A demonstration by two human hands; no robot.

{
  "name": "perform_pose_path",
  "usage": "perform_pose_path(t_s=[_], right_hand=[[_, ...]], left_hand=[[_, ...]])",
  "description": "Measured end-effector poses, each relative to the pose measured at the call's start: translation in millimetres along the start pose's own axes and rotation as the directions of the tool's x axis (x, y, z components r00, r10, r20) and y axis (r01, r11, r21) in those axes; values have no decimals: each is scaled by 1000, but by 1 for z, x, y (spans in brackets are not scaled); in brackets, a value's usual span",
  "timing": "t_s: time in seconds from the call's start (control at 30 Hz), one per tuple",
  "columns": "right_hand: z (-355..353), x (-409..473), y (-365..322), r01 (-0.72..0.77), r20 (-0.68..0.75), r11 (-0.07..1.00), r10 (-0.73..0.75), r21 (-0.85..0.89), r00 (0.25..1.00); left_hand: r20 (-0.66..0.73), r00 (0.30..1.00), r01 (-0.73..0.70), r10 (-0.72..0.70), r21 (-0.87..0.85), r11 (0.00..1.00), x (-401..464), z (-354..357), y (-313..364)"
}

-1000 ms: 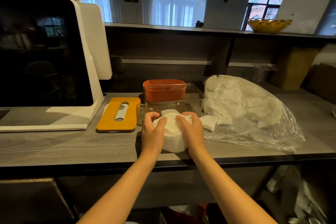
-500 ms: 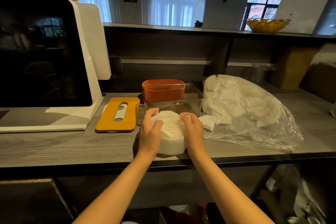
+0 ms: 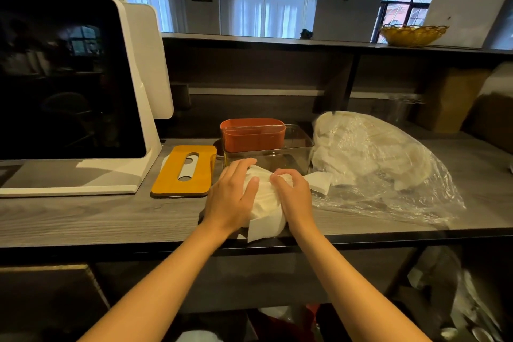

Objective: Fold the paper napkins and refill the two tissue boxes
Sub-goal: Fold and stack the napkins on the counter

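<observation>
I observe my left hand (image 3: 231, 197) flat and my right hand (image 3: 294, 197) curled, both pressing the white paper napkin stack (image 3: 265, 209) just before the clear rectangular plastic tissue box (image 3: 268, 154), presumably creasing it to fit inside.

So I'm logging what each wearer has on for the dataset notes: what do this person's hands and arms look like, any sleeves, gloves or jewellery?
Both forearms are bare up to the frame's lower edge, with no sleeves in view. The left hand and right hand wear no gloves, and no rings, watch or bracelets show on the visible sides.
</observation>
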State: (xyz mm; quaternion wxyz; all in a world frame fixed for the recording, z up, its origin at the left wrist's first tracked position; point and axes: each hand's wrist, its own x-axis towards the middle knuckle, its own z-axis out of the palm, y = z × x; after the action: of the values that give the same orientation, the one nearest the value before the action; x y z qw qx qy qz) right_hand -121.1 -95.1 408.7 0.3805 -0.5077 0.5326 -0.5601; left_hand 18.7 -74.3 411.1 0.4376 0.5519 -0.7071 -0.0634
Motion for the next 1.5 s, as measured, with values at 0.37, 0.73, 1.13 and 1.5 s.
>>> perform_pose_path(t_s=[0.37,0.73,1.13,1.5], right_hand=[[8,-1,-7,23,-88,995,-32,-100,996],[-11,-2,-12,73,204,993,-52,-96,978],[-62,11,-21,223,640,959,-63,-173,766],[-41,-5,-71,-381,335,862,269,334,903]], left_hand=[[423,888,-319,179,289,903,-11,-18,0],[635,769,-401,79,382,833,40,-39,-1],[682,731,-100,2,104,990,52,-48,13],[657,641,766,-397,-585,267,23,-19,52]])
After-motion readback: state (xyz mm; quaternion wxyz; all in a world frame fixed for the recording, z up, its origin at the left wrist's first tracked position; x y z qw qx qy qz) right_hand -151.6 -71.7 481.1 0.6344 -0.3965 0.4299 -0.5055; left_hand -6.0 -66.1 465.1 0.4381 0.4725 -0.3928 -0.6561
